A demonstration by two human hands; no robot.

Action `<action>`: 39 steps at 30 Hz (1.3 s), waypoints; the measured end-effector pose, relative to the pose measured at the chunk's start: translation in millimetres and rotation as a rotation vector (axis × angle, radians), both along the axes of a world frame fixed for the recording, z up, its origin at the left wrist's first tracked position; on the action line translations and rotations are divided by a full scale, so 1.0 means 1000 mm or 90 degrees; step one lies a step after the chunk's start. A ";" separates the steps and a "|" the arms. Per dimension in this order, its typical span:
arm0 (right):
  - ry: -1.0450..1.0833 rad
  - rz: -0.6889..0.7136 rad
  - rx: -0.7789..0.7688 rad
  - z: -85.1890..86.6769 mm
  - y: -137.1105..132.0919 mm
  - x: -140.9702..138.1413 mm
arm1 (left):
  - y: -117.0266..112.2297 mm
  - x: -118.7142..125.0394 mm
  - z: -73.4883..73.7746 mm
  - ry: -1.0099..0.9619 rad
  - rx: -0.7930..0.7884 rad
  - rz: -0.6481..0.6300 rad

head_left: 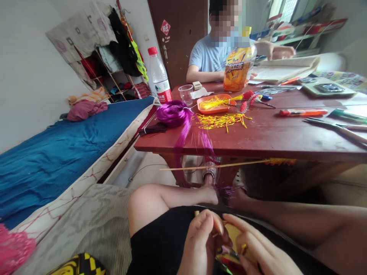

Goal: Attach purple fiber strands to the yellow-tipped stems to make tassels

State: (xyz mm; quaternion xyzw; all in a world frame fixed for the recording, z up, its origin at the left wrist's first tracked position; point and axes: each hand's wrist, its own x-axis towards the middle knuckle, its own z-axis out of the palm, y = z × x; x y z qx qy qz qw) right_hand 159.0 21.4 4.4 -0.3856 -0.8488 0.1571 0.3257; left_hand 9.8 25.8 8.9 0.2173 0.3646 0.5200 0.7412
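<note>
Looking down through the head camera, I find both hands low in the lap, close together and nearly touching. The left hand (200,244) has its grip pressed together, fingers curled over a short tan stick (196,213) whose tip pokes out above the knuckles. The right hand (265,256) pinches a small coloured bundle (229,261) of yellow, red and green bits. The bundle sits between the two hands at the bottom edge of the view, and I cannot tell how much of it the left fingers also touch.

Just behind the hands is a bare knee (143,202). Beyond that, a long thin skewer (229,165) runs level beneath the front edge of the tabletop (272,133), with purple strands (182,141) hanging down to it. They fall from a purple thread hank (173,112) on the tabletop's left corner.

Beside the hank lie loose yellow strips (222,121), and behind them an orange tray (213,111) holds more. A clear plastic cup (186,93) and a water bottle (159,78) stand further back, with an orange drink bottle (237,67) to their right. On the far side sits another person (206,57) in a pale blue shirt. A bed (57,152) with a blue cover runs along the left
</note>
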 end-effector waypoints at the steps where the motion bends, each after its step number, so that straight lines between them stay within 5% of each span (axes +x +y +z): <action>1: -0.003 -0.011 0.039 0.005 0.003 0.007 | -0.001 -0.003 0.000 0.005 -0.036 -0.028; 8: -0.106 -0.024 0.199 0.026 0.013 0.022 | -0.007 -0.019 -0.003 0.183 -0.144 -0.224; 24: -0.068 0.097 0.313 0.043 0.019 0.012 | -0.005 -0.009 -0.005 0.086 -0.270 -0.281; 39: -0.030 0.070 0.278 0.025 0.014 0.018 | -0.006 -0.005 -0.003 0.086 -0.252 -0.272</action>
